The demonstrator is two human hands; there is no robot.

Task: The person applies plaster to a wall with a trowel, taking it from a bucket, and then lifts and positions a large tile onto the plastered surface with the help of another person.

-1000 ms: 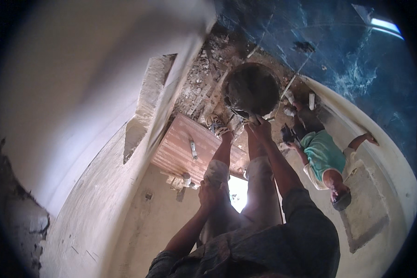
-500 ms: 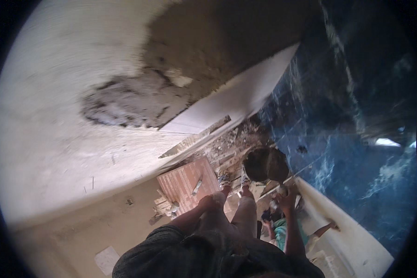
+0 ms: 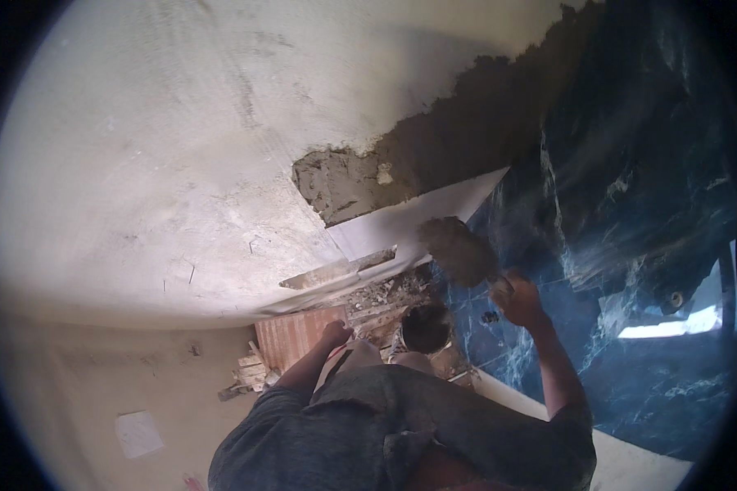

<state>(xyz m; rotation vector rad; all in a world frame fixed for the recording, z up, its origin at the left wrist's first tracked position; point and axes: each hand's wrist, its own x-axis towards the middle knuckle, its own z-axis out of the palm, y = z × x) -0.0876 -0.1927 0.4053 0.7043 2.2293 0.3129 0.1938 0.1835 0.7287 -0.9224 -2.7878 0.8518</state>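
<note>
My right hand is closed around the handle of a trowel, held up in front of the wall. Grey-brown mortar covers its blade, so the metal hardly shows. Below, a round bucket with dark contents stands on the floor. My left hand is low beside my knee with curled fingers; whether anything is in them I cannot make out. Ahead on the cream wall is a rough, dark mortar patch, with a pale smooth strip under it.
Glossy blue marbled panels cover the wall at right. A reddish ribbed board lies on the floor at left beside broken pieces. Rubble runs along the wall's foot. A white sheet lies at lower left.
My right hand has risen from near the bucket, bringing the mortar-laden trowel up to the wall. My left hand now shows by my knee. The view has shifted; the person in green is out of sight.
</note>
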